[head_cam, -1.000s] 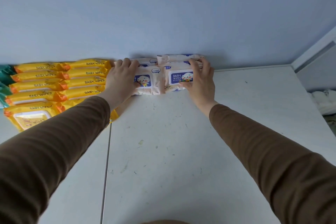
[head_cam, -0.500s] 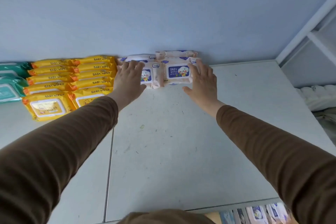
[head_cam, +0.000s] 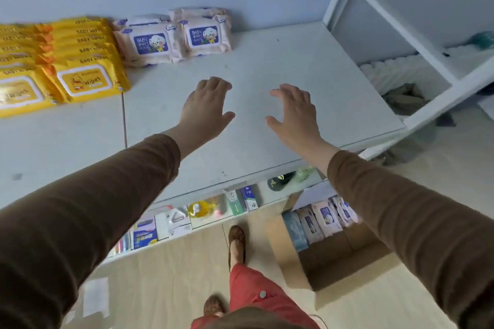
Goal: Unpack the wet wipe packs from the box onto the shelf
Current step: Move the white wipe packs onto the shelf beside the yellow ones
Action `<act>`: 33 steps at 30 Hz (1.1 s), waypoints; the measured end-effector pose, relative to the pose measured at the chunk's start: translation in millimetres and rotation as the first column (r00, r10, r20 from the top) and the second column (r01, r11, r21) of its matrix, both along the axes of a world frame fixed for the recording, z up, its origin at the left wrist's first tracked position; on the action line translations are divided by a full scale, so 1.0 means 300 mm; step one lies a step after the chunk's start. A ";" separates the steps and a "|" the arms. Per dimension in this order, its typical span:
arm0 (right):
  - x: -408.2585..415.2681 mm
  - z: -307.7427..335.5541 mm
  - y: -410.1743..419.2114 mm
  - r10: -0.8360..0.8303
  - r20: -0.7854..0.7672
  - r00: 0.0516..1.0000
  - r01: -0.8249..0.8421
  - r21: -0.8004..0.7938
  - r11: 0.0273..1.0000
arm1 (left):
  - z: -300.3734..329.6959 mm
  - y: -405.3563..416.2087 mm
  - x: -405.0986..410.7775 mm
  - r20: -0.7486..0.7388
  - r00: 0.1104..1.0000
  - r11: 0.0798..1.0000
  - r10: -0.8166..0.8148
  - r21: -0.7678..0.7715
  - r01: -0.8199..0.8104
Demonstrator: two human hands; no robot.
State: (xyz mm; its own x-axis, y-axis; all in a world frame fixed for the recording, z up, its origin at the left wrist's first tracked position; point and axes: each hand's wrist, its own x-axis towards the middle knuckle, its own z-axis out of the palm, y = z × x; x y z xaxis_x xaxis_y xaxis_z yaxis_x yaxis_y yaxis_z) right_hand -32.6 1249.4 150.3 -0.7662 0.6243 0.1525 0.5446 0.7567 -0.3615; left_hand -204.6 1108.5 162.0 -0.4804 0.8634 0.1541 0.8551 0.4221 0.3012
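1. Plainly, each grip is released: the left hand point(head_cam: 207, 107) and the right hand point(head_cam: 294, 112) hover palm-down over the bare middle of the shelf point(head_cam: 307, 75), fingers loosely spread, holding nothing and touching no pack.
2. The relation the coming move turns on, as I judge it: the packs left to fetch sit in the cardboard box point(head_cam: 344, 256) on the floor, below the shelf edge and toward the person's right, under the right forearm. The right hand is the nearer one; both must come back and down.
3. The boxed wet wipe packs point(head_cam: 320, 219) stand on edge in a row along the far side of the box, their long faces upright, so a grip from above on the top edges looks the natural approach.
4. Ahead of the hands, well apart from them, the pink wet wipe packs point(head_cam: 173, 37) lie against the wall at the back of the shelf, in two short side-by-side stacks with labels facing up.
5. Just beside those, to the left, the yellow wipe packs point(head_cam: 83, 61) lie in overlapping rows.
6. The front half of the box looks empty, so the job seems well along, with shelf room to the right of the pink stacks.
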 end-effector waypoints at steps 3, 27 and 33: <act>0.223 -0.014 -0.050 -0.005 -0.057 0.998 0.005 -0.001 1.000 | -0.034 -0.012 0.220 0.026 0.995 0.996 -0.092 0.023 0.091; 1.376 -1.037 0.495 -0.226 0.346 0.911 0.397 -0.581 0.711 | -1.102 0.506 1.350 0.345 0.936 0.860 -0.077 -0.452 0.237; 1.385 -1.406 0.596 -0.189 0.427 0.884 0.445 -0.652 0.614 | -1.462 0.616 1.334 0.256 0.966 0.758 -0.029 -0.624 0.188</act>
